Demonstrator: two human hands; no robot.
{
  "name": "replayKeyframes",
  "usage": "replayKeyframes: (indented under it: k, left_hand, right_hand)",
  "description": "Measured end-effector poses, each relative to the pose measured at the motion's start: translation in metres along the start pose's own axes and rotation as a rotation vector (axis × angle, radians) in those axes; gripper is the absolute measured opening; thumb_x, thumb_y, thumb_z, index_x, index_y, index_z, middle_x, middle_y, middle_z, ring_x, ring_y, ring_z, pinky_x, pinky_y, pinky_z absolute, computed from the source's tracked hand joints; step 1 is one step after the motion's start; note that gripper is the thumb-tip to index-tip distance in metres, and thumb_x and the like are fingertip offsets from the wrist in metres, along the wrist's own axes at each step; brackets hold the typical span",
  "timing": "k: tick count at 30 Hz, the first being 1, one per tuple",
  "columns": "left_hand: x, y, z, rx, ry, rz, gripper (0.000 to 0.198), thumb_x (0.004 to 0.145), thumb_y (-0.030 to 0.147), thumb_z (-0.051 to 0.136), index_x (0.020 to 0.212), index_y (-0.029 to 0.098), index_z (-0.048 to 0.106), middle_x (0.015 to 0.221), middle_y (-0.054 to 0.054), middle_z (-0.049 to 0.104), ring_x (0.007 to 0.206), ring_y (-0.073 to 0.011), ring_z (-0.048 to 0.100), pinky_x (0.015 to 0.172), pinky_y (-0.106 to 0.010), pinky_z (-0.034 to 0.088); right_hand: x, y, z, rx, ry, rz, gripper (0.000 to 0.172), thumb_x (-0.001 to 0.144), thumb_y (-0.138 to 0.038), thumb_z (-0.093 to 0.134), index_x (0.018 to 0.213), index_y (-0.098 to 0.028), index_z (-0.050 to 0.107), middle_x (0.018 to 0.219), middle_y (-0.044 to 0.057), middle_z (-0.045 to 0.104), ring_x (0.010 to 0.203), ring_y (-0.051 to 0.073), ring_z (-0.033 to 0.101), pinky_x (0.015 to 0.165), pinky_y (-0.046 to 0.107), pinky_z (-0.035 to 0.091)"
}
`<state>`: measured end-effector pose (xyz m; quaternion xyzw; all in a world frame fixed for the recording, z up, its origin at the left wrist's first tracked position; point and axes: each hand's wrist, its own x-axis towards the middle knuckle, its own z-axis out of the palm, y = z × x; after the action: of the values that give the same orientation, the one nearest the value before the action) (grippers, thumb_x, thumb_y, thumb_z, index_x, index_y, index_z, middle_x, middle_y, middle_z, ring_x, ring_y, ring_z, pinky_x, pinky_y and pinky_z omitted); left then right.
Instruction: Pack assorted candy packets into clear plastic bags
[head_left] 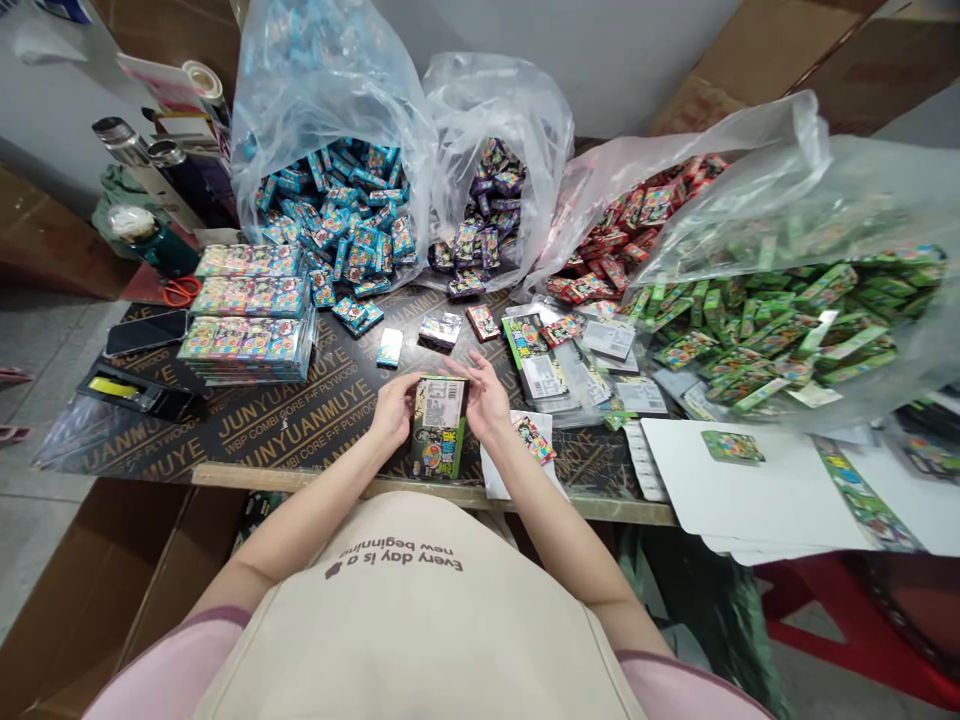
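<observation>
Near the table's front edge, a green and black printed packet (439, 425) with a white barcode label stands between my hands. My left hand (393, 412) is closed on its left edge, the fingertips partly hidden behind it. My right hand (486, 398) is at the packet's right side with its fingers stretched out and apart. Just beyond lie a blue and white small box (390, 347), a dark small box (440, 331) and a red small box (483, 322). Beside my right wrist, a red card pack (534, 438) lies on white paper.
Clear bags of blue boxes (360, 215), purple boxes (487, 235), red boxes (630, 220) and green boxes (780, 330) line the back. Left are stacked packs (247, 345), a phone (148, 332), red scissors (181, 291) and a tape dispenser (135, 389). White boards (750, 500) lie right.
</observation>
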<state>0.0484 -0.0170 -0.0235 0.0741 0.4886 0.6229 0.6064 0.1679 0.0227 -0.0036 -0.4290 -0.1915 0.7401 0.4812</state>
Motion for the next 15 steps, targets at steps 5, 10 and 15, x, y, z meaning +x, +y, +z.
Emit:
replayKeyframes:
  k: [5,10,15]
  left_hand:
    - [-0.001,0.001,0.005,-0.018,-0.091,-0.096,0.027,0.057,0.038,0.073,0.07,0.014,0.069,0.068,-0.002,0.069,0.064,-0.0145,0.063,0.065,-0.025,0.048]
    - [0.007,0.01,0.005,0.104,-0.025,-0.054,0.019,0.052,0.023,0.071,0.068,0.014,0.071,0.065,-0.001,0.068,0.056,-0.0096,0.057,0.057,-0.021,0.042]
    - [0.003,0.029,0.001,0.507,-0.135,0.335,0.01,0.058,0.023,0.071,0.065,0.016,0.073,0.064,-0.001,0.068,0.061,-0.0119,0.057,0.061,-0.023,0.042]
  right_hand:
    - [0.013,-0.003,-0.012,-0.024,-0.036,0.14,0.044,0.054,-0.004,0.055,0.093,-0.022,0.05,0.078,-0.001,0.073,0.081,0.023,0.071,0.076,0.04,0.055]
    - [0.015,0.008,-0.019,-0.113,-0.048,-0.065,0.024,0.061,-0.012,0.062,0.082,-0.022,0.057,0.08,0.0,0.073,0.08,0.022,0.07,0.08,0.041,0.054]
    - [0.0,0.024,-0.026,-0.369,-0.003,-0.455,0.019,0.073,-0.039,0.069,0.079,-0.022,0.069,0.086,0.004,0.074,0.083,0.021,0.068,0.083,0.037,0.052]
